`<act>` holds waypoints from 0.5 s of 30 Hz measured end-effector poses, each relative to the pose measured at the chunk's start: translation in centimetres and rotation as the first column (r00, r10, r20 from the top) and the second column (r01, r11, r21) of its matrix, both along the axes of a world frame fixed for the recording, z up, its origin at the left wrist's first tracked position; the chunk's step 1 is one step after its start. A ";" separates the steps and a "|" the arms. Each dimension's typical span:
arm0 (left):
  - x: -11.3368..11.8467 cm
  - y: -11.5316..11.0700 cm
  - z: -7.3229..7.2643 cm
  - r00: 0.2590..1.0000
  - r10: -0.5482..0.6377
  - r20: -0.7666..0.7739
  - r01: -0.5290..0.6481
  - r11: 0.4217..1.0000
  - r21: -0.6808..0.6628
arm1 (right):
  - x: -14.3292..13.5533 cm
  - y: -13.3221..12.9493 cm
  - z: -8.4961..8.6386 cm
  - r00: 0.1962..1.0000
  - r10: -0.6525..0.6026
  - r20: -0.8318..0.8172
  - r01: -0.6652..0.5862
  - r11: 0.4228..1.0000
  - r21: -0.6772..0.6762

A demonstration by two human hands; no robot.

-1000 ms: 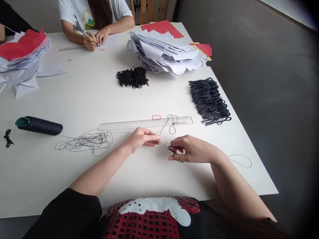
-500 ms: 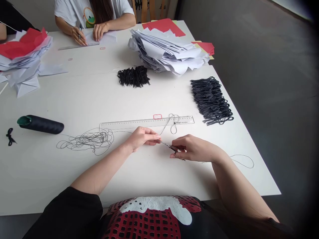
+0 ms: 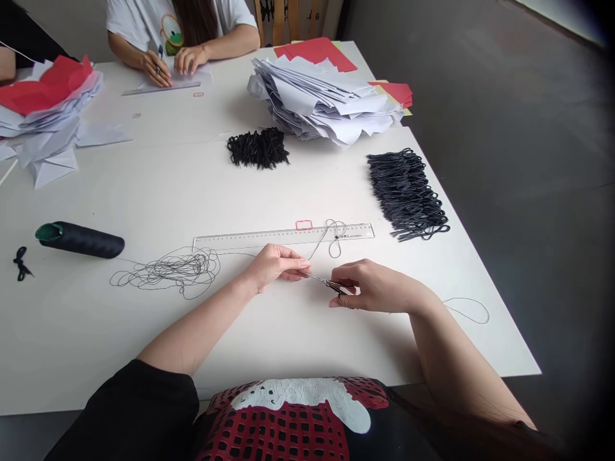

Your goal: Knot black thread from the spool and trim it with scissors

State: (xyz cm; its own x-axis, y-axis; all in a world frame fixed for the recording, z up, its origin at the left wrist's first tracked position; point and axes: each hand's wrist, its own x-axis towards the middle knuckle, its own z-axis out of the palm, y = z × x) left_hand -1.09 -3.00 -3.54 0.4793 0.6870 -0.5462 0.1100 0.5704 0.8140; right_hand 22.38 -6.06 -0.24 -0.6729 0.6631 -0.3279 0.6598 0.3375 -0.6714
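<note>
My left hand [image 3: 278,264] pinches a thin dark thread [image 3: 318,248] between thumb and fingers, just in front of the ruler. Part of that thread loops over the right end of the clear ruler [image 3: 240,237]. In my right hand [image 3: 368,285] is a small pair of scissors [image 3: 331,283], fingers closed round the handles. Its blades point left and reach to my left fingertips; whether they touch the thread I cannot tell. A loose tangle of thread [image 3: 177,272] lies left of my hands and runs to a black thread spool [image 3: 84,240].
Black looped cords lie in a small bundle [image 3: 258,147] and a larger bundle [image 3: 407,193]. Behind them rises a stack of white paper [image 3: 327,99]. A small black bow [image 3: 20,264] lies far left, a thread loop [image 3: 473,310] far right. Across the table [image 3: 158,186], a person [image 3: 177,38] holds a pen.
My hands and the scissors stay almost where they were. Across the table, the person's hands and the ruler by them have shifted slightly.
</note>
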 end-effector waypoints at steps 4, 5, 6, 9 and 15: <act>0.0 0.0 0.0 1.000 0.014 -0.011 -0.015 1.000 -0.007 | -0.2 -0.4 0.0 1.000 0.009 -0.023 -0.009 1.000 0.023; 0.0 0.0 0.0 1.000 0.017 -0.011 -0.017 1.000 -0.006 | -0.3 -0.5 0.0 1.000 0.014 -0.016 -0.014 1.000 0.012; 0.0 0.0 0.0 1.000 0.017 -0.009 -0.017 1.000 -0.004 | -0.5 -0.7 0.1 1.000 0.020 -0.004 -0.020 1.000 -0.002; 0.0 0.0 0.0 1.000 0.018 -0.006 -0.018 1.000 0.000 | -1.3 -1.3 0.3 0.998 0.061 0.024 -0.061 0.998 -0.026; 0.0 -0.1 0.3 1.000 0.005 0.008 -0.005 1.000 0.017 | -2.6 -2.1 0.2 0.991 0.126 0.046 -0.128 0.990 0.059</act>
State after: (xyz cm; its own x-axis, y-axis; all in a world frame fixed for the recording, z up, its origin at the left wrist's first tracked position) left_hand -1.09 -3.12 -3.29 0.4804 0.6982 -0.5308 0.1007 0.5573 0.8242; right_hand 19.75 -8.11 -0.06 -0.7393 0.5930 -0.3189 0.6363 0.4603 -0.6191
